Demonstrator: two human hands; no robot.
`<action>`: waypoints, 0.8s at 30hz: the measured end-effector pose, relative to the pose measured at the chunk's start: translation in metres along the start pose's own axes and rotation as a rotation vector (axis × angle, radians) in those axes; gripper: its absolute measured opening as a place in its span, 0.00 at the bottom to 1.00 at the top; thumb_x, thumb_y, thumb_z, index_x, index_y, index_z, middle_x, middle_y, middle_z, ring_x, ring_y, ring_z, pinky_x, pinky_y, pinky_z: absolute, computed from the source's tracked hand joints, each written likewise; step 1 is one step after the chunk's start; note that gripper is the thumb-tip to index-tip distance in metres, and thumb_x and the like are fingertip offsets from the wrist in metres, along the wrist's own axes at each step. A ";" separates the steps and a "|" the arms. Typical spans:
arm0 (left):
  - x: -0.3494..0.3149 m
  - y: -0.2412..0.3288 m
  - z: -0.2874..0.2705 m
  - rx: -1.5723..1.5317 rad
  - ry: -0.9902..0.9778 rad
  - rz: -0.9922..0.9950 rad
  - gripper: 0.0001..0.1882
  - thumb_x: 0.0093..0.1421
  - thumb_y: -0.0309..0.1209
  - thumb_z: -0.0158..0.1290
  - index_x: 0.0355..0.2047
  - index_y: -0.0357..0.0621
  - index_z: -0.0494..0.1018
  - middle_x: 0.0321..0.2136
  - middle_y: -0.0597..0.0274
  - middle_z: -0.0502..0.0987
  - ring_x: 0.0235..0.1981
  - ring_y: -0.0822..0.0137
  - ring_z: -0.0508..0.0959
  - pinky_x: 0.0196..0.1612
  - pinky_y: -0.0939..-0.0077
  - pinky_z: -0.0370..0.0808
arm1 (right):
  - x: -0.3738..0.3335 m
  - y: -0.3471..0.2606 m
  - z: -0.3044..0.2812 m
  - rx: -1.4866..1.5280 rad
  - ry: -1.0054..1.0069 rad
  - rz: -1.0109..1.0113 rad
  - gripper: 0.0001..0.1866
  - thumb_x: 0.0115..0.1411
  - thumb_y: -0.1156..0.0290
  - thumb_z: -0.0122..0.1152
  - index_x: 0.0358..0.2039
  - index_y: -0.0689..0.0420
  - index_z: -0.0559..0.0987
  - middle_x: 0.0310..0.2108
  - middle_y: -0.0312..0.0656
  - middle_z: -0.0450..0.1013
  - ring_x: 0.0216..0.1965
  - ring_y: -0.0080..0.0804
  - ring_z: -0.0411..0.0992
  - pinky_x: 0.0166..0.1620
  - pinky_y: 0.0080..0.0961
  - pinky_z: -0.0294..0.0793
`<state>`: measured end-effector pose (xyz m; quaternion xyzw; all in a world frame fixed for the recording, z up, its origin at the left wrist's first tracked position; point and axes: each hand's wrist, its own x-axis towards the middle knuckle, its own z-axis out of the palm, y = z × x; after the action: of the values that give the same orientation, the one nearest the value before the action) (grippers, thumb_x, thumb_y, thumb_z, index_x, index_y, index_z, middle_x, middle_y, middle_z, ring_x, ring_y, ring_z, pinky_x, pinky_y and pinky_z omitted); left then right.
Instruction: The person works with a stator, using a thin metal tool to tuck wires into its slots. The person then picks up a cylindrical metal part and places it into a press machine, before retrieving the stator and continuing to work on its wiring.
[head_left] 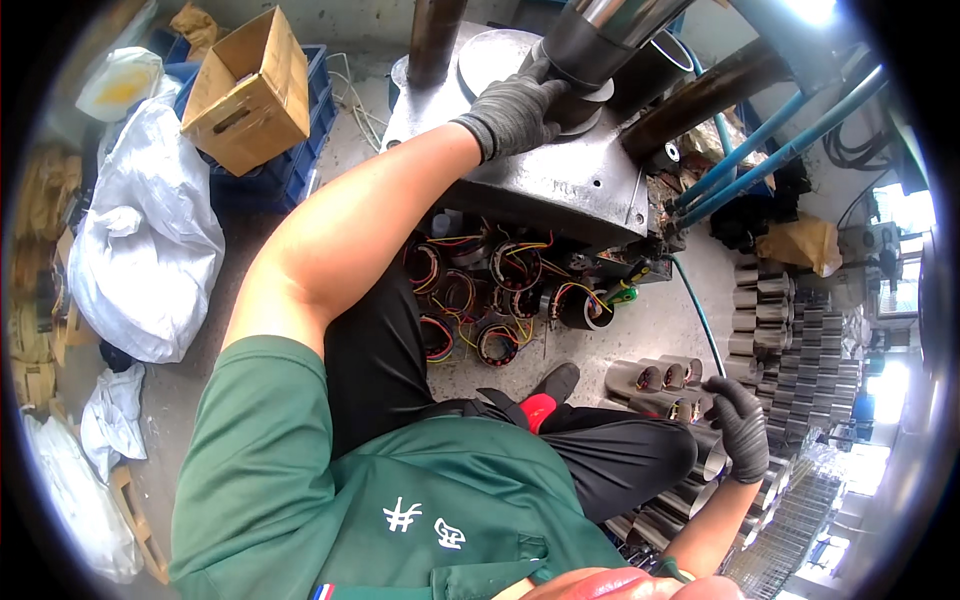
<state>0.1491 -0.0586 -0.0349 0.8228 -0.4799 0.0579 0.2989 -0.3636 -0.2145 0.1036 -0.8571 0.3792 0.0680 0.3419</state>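
My left hand [515, 108], in a dark grey knit glove, is wrapped round the near left side of a dark round metal part [578, 112] on the steel press bed [560, 182]. Right above that part is the press ram [590, 45]; what the fingers cover is hidden. Low on the right, my gloved right hand [740, 430] has its fingers loosely bent and apart, with nothing visible in them. It hovers by several shiny metal sleeves [632, 378], some with wound stators inside.
Wound stators [498, 343] with coloured leads lie under the press, near a green-handled tool [622, 296]. Rows of metal sleeves [800, 345] stand at right. Dark columns [432, 45] and blue hoses [775, 155] flank the ram. At left are a cardboard box [250, 100] and white sacks [150, 250].
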 end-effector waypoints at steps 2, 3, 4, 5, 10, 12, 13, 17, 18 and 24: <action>-0.001 -0.005 0.001 0.015 0.044 0.020 0.36 0.56 0.39 0.66 0.66 0.54 0.69 0.71 0.47 0.58 0.60 0.43 0.74 0.64 0.54 0.73 | 0.001 -0.001 0.000 0.044 0.090 -0.034 0.17 0.64 0.74 0.55 0.52 0.61 0.82 0.39 0.40 0.83 0.27 0.22 0.75 0.32 0.22 0.77; 0.000 -0.002 0.000 0.011 0.043 0.022 0.36 0.56 0.39 0.66 0.66 0.54 0.69 0.71 0.47 0.58 0.60 0.43 0.74 0.64 0.54 0.73 | 0.001 0.008 -0.002 0.043 0.092 -0.029 0.17 0.64 0.74 0.55 0.52 0.61 0.82 0.39 0.40 0.83 0.27 0.22 0.75 0.32 0.22 0.77; 0.000 0.001 -0.001 0.012 0.002 0.009 0.36 0.57 0.41 0.64 0.67 0.54 0.68 0.72 0.47 0.57 0.62 0.45 0.72 0.65 0.53 0.72 | 0.002 0.019 -0.005 -0.043 -0.028 -0.001 0.17 0.64 0.73 0.55 0.53 0.61 0.81 0.41 0.40 0.83 0.29 0.23 0.76 0.33 0.22 0.77; 0.000 0.001 -0.002 0.019 -0.037 -0.008 0.37 0.58 0.43 0.62 0.67 0.54 0.67 0.72 0.46 0.55 0.65 0.47 0.70 0.65 0.53 0.71 | 0.005 0.017 -0.004 -0.128 -0.152 0.021 0.18 0.65 0.72 0.56 0.54 0.61 0.80 0.43 0.41 0.82 0.30 0.23 0.76 0.34 0.22 0.77; -0.001 -0.001 -0.004 0.001 -0.031 0.006 0.37 0.58 0.42 0.63 0.68 0.54 0.67 0.73 0.48 0.55 0.65 0.47 0.70 0.65 0.52 0.71 | -0.001 -0.001 0.001 0.108 0.080 0.010 0.17 0.65 0.73 0.56 0.52 0.62 0.81 0.40 0.41 0.83 0.27 0.23 0.76 0.31 0.22 0.77; 0.001 0.001 -0.002 -0.019 -0.031 0.019 0.37 0.58 0.42 0.63 0.68 0.55 0.67 0.73 0.48 0.55 0.64 0.47 0.71 0.65 0.52 0.71 | 0.002 0.023 -0.005 -0.016 -0.041 0.010 0.17 0.65 0.72 0.56 0.54 0.61 0.80 0.42 0.42 0.83 0.28 0.23 0.76 0.32 0.21 0.76; 0.001 0.002 -0.001 -0.012 -0.026 0.014 0.37 0.58 0.42 0.63 0.68 0.55 0.67 0.73 0.49 0.55 0.64 0.47 0.71 0.65 0.52 0.71 | 0.003 0.033 -0.007 -0.136 -0.165 0.004 0.18 0.65 0.72 0.57 0.55 0.61 0.80 0.45 0.42 0.82 0.29 0.24 0.76 0.32 0.21 0.76; -0.002 0.002 -0.004 0.010 -0.024 -0.019 0.37 0.58 0.42 0.63 0.68 0.57 0.67 0.72 0.49 0.56 0.64 0.47 0.72 0.66 0.54 0.71 | -0.002 0.003 -0.002 0.135 0.060 0.021 0.17 0.65 0.73 0.55 0.54 0.62 0.80 0.40 0.41 0.83 0.27 0.23 0.76 0.31 0.22 0.77; -0.002 0.002 -0.004 0.009 -0.025 -0.022 0.37 0.58 0.42 0.63 0.68 0.57 0.67 0.72 0.49 0.56 0.64 0.47 0.72 0.66 0.54 0.71 | -0.002 0.006 -0.002 0.105 0.040 0.038 0.17 0.66 0.73 0.55 0.54 0.62 0.80 0.40 0.41 0.83 0.28 0.23 0.76 0.31 0.22 0.77; 0.000 0.002 -0.003 0.040 -0.034 -0.006 0.37 0.58 0.43 0.63 0.67 0.56 0.67 0.72 0.49 0.56 0.63 0.47 0.73 0.65 0.55 0.72 | -0.001 0.015 -0.004 0.105 0.013 0.046 0.17 0.66 0.74 0.55 0.54 0.60 0.80 0.42 0.41 0.82 0.29 0.24 0.77 0.31 0.20 0.76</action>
<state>0.1480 -0.0578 -0.0315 0.8310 -0.4811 0.0525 0.2742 -0.3753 -0.2240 0.0983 -0.8296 0.4040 0.0504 0.3822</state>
